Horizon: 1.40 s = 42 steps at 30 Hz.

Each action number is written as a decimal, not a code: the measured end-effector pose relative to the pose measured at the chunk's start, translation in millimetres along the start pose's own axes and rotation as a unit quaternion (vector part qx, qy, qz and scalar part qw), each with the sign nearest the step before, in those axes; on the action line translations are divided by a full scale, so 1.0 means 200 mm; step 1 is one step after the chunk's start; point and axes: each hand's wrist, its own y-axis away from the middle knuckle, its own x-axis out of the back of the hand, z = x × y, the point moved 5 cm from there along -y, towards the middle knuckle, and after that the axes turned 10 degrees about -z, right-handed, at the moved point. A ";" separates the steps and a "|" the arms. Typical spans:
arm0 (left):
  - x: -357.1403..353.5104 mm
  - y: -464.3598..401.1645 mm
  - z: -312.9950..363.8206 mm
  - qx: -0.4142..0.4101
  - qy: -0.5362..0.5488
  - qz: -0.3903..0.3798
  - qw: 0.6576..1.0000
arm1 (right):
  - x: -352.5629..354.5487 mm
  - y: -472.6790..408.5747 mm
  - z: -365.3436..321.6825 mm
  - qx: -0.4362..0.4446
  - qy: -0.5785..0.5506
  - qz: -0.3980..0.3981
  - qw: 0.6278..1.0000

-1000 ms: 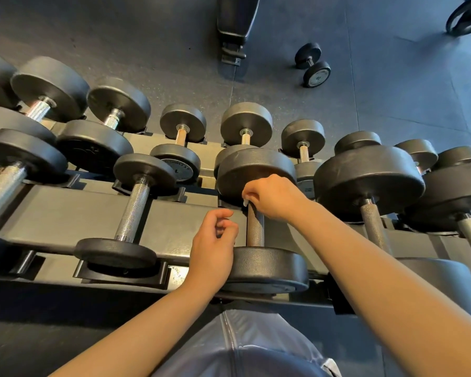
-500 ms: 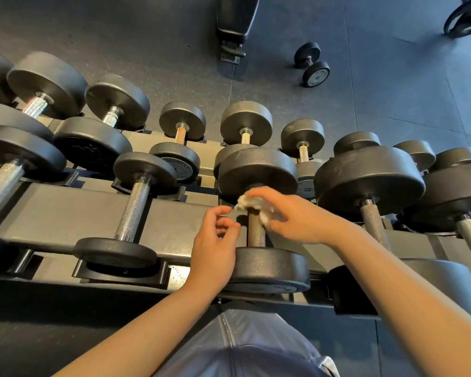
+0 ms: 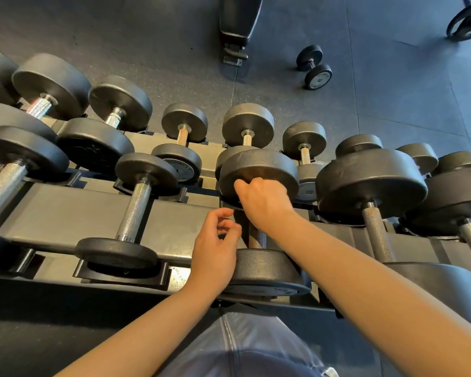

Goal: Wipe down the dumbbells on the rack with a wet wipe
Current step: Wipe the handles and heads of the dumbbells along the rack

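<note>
Past the rack I see dark rubber floor tiles (image 3: 392, 110). A lone dumbbell (image 3: 313, 67) lies on them, its near end cap marked 20. To its left stands the foot of a black padded workout seat (image 3: 238, 25). A weight plate on a bar (image 3: 466, 21) shows at the top right corner.

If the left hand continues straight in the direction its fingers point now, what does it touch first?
Probably the handle of the dumbbell that the right hand grips; the left hand has its fingers curled toward it. Depth is unclear.
</note>
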 end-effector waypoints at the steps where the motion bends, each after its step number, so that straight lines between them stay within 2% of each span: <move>1: 0.00 0.00 0.00 -0.001 0.002 0.003 1.000 | 0.01 0.01 0.01 0.013 -0.002 -0.001 1.000; 3: 0.01 0.00 0.00 -0.001 0.005 0.009 1.000 | 0.02 0.05 0.04 0.054 -0.011 0.011 0.998; 5: 0.01 0.00 -0.01 0.002 0.006 0.010 1.000 | 0.06 0.13 0.09 0.077 -0.058 0.059 0.994; 9: 0.01 0.00 0.00 0.000 0.007 0.008 1.000 | 0.09 0.25 0.21 0.041 -0.261 0.092 0.960; 11: 0.00 0.00 0.00 -0.001 0.006 0.007 1.000 | 0.10 0.24 0.22 0.050 -0.302 0.118 0.945; 13: 0.00 0.00 0.00 -0.001 0.005 0.010 1.000 | 0.09 0.18 0.20 0.061 -0.297 0.136 0.943; 15: 0.01 0.00 0.00 -0.004 0.004 0.019 1.000 | 0.05 0.11 0.18 0.073 -0.279 0.101 0.952; 17: 0.01 0.00 0.00 -0.007 0.005 0.019 1.000 | -0.01 0.07 0.14 0.115 -0.214 0.064 0.968; 20: 0.01 0.00 0.01 -0.008 0.002 0.014 1.000 | -0.08 0.08 0.12 0.161 -0.146 0.044 0.975; 24: 0.01 0.00 0.01 -0.013 0.007 0.009 1.000 | -0.09 0.19 0.08 0.225 -0.204 -0.003 0.953; 27: 0.01 0.00 0.01 -0.014 0.010 0.008 1.000 | -0.10 0.24 0.06 0.264 -0.226 -0.105 0.932; 29: 0.01 0.00 0.01 -0.013 0.012 0.008 1.000 | -0.08 0.22 0.06 0.282 -0.198 -0.149 0.927; 32: 0.01 0.00 0.01 -0.013 0.018 0.012 1.000 | -0.04 0.15 0.08 0.279 -0.147 -0.112 0.942; 35: 0.01 0.00 0.01 -0.010 0.023 0.017 1.000 | -0.02 0.03 0.14 0.188 -0.153 -0.063 0.968; 37: 0.01 0.00 0.01 -0.008 0.022 0.017 1.000 | -0.04 -0.01 0.12 0.148 -0.143 -0.116 0.972; 38: 0.01 0.00 0.01 -0.009 0.023 0.015 1.000 | -0.06 0.00 0.10 0.143 -0.130 -0.148 0.970; 39: 0.01 0.00 0.01 -0.010 0.027 0.013 1.000 | -0.07 0.02 0.10 0.154 -0.130 -0.141 0.969; 41: 0.01 0.00 0.00 -0.009 0.028 0.010 1.000 | -0.05 0.12 0.12 0.194 -0.200 -0.067 0.958; 42: 0.01 0.00 0.00 -0.010 0.026 0.010 1.000 | -0.04 0.17 0.13 0.209 -0.232 -0.071 0.947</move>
